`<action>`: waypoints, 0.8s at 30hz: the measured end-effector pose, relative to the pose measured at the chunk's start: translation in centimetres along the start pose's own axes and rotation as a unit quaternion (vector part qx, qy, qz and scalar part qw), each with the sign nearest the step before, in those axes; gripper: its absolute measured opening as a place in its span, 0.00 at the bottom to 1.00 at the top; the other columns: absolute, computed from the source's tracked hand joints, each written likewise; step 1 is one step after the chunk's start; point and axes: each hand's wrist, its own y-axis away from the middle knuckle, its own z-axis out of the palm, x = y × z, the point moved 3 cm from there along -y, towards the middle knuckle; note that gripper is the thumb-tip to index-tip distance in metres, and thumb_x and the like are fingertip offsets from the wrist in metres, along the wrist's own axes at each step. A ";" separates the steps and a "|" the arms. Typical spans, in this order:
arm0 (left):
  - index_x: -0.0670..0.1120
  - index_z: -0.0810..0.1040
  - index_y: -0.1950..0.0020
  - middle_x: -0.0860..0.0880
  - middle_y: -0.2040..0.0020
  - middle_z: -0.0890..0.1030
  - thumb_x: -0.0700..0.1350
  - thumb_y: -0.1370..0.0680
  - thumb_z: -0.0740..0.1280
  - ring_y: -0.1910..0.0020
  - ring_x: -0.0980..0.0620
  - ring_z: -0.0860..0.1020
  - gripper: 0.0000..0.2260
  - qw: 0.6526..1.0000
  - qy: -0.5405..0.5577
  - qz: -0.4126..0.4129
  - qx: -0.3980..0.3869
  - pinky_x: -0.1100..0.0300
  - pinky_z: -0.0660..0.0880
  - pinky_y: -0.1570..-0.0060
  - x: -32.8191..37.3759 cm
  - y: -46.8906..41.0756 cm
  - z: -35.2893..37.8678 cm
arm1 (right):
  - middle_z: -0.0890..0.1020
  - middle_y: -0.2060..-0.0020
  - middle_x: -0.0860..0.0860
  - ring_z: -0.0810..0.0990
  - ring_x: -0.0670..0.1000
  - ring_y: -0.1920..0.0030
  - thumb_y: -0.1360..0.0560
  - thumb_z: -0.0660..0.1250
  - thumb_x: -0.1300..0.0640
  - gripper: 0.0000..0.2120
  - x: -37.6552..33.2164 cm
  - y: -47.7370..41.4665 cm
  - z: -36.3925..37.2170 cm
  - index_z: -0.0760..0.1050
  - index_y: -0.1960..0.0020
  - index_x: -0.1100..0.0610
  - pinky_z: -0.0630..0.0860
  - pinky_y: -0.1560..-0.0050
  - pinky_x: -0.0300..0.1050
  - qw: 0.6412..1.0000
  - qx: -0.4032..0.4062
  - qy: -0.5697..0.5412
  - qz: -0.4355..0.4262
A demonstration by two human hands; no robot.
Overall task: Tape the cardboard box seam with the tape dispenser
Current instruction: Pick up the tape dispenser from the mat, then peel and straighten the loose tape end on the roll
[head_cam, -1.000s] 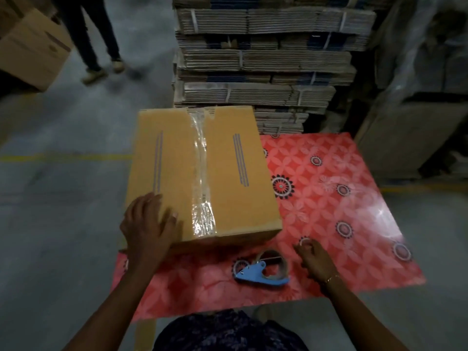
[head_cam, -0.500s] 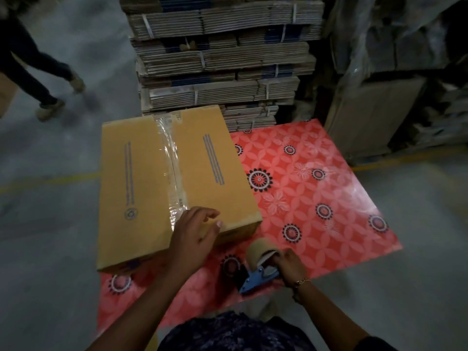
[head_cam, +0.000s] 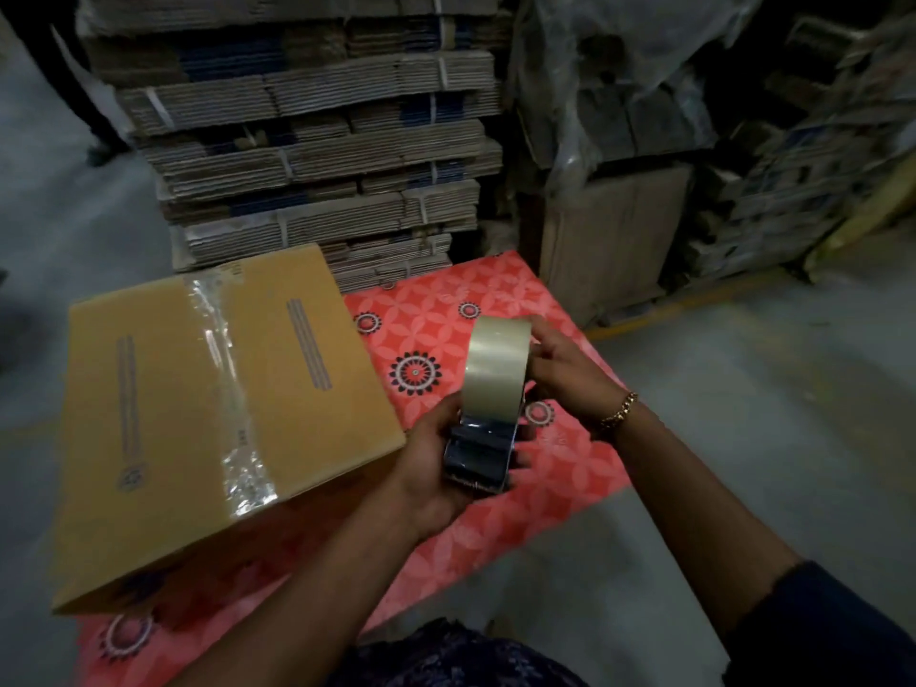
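Observation:
A brown cardboard box [head_cam: 148,414] lies on the left half of the red patterned table [head_cam: 560,468], with a strip of clear tape [head_cam: 223,379] running along its centre seam and over the near edge. To the right of the box, above the table, both hands hold the tape dispenser [head_cam: 488,414]. My left hand [head_cam: 431,468] grips its dark lower body from the left. My right hand [head_cam: 565,369] holds the pale tape roll at the top from the right, a gold bracelet on the wrist.
Tall stacks of strapped flat cardboard [head_cam: 307,141] stand just behind the table. Plastic-wrapped goods and a wooden crate [head_cam: 609,240] fill the back right. Grey concrete floor [head_cam: 768,414] surrounds the table, and a person's dark legs [head_cam: 74,81] show at the far left.
My left hand left the box and joined my right hand on the dispenser, which rose from the table's front edge into the air. The view swung left to right.

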 end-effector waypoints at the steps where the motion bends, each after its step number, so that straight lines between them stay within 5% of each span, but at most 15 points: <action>1: 0.41 0.86 0.46 0.39 0.51 0.86 0.54 0.25 0.58 0.62 0.43 0.83 0.23 1.000 0.003 0.021 -0.006 0.54 0.78 0.62 0.3 -0.6 1.2 | 0.81 0.56 0.54 0.82 0.48 0.61 0.30 0.65 0.59 0.18 -0.1 0.5 -1.2 0.71 0.40 0.52 0.78 0.67 0.41 0.999 0.030 -0.008 -0.015; 4: 0.42 0.88 0.54 0.39 0.53 0.86 0.50 0.21 0.55 0.63 0.43 0.84 0.23 0.998 0.005 0.065 0.024 0.55 0.80 0.66 0.6 -2.5 4.1 | 0.84 0.49 0.48 0.82 0.48 0.52 0.29 0.67 0.57 0.19 0.0 3.5 -5.0 0.72 0.39 0.49 0.77 0.58 0.45 0.985 0.164 -0.031 -0.035; 6: 0.40 0.87 0.51 0.38 0.51 0.85 0.50 0.19 0.52 0.62 0.41 0.84 0.24 0.993 0.017 0.101 0.067 0.54 0.82 0.65 1.1 -3.7 5.1 | 0.85 0.49 0.50 0.82 0.49 0.54 0.29 0.66 0.53 0.15 0.5 6.1 -6.7 0.75 0.42 0.49 0.75 0.59 0.45 0.974 0.217 -0.058 -0.023; 10: 0.40 0.82 0.41 0.40 0.48 0.85 0.52 0.20 0.54 0.55 0.40 0.85 0.23 0.981 0.025 0.169 0.093 0.50 0.80 0.56 2.2 -5.2 6.9 | 0.86 0.58 0.52 0.82 0.52 0.61 0.23 0.67 0.55 0.09 2.7 9.6 -6.8 0.79 0.46 0.58 0.74 0.65 0.43 0.987 0.133 -0.082 0.048; 15: 0.42 0.84 0.47 0.43 0.52 0.86 0.52 0.19 0.54 0.56 0.43 0.85 0.21 0.975 0.020 0.207 0.077 0.52 0.79 0.55 1.8 -6.1 9.9 | 0.86 0.57 0.53 0.82 0.51 0.61 0.21 0.65 0.55 0.12 3.8 11.2 -5.1 0.81 0.45 0.61 0.74 0.64 0.42 0.990 0.047 -0.114 0.063; 24: 0.42 0.82 0.44 0.44 0.55 0.86 0.48 0.19 0.56 0.51 0.40 0.83 0.18 0.961 0.027 0.258 0.094 0.54 0.80 0.58 0.6 -6.9 11.2 | 0.82 0.66 0.51 0.78 0.48 0.70 0.22 0.66 0.48 0.17 3.3 10.6 -5.1 0.81 0.49 0.63 0.69 0.72 0.40 0.971 0.152 -0.180 0.046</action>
